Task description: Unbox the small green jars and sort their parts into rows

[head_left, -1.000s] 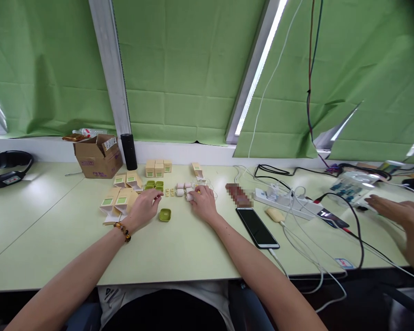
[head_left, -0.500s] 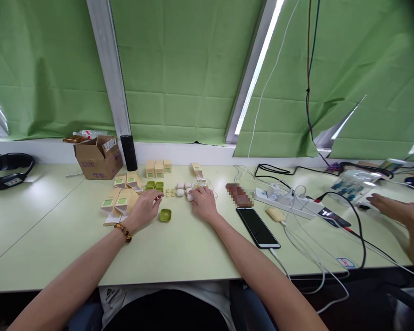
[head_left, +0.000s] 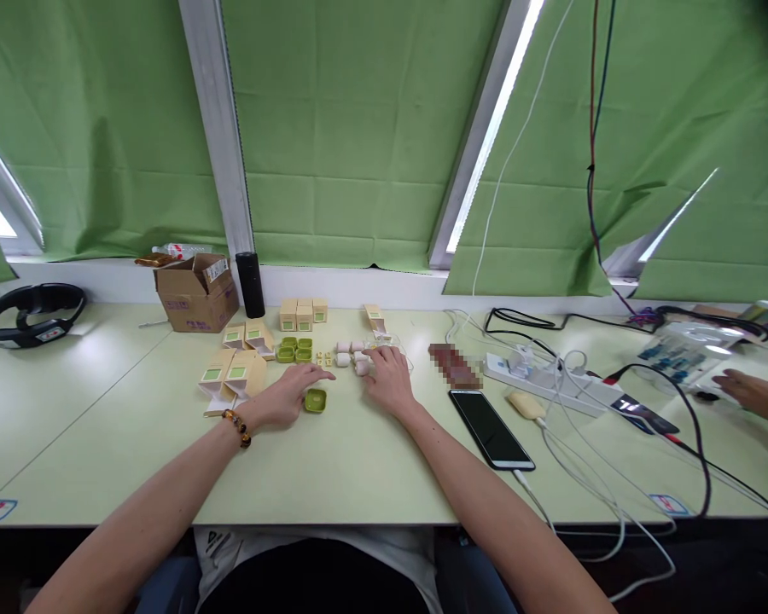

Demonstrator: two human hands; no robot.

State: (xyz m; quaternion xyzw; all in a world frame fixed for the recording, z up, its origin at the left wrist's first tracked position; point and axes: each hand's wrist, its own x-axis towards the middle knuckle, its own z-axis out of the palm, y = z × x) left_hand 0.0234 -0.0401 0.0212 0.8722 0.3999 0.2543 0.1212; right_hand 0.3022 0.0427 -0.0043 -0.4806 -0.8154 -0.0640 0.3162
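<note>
My left hand, a beaded bracelet at its wrist, hovers low beside a small green square dish; whether it touches the dish I cannot tell. Its index finger stretches right, toward small white-pink cylinders. Over the right side of that group rests my right hand, fingers spread forward, thumb side close to a white cylinder. Tiny yellow pieces lie left of the cylinders. More green dishes stand grouped behind my left hand. Opened cream boxes sit to its left.
Closed cream boxes and an opened one stand farther back. A cardboard carton, black cylinder and headphones are left. A phone, power strip and cables lie right, near another person's hand.
My left hand has shifted right, its index finger now stretched past the dish. My right hand stays by the cylinders. The other person's hand has drawn back right. The view has turned slightly left.
</note>
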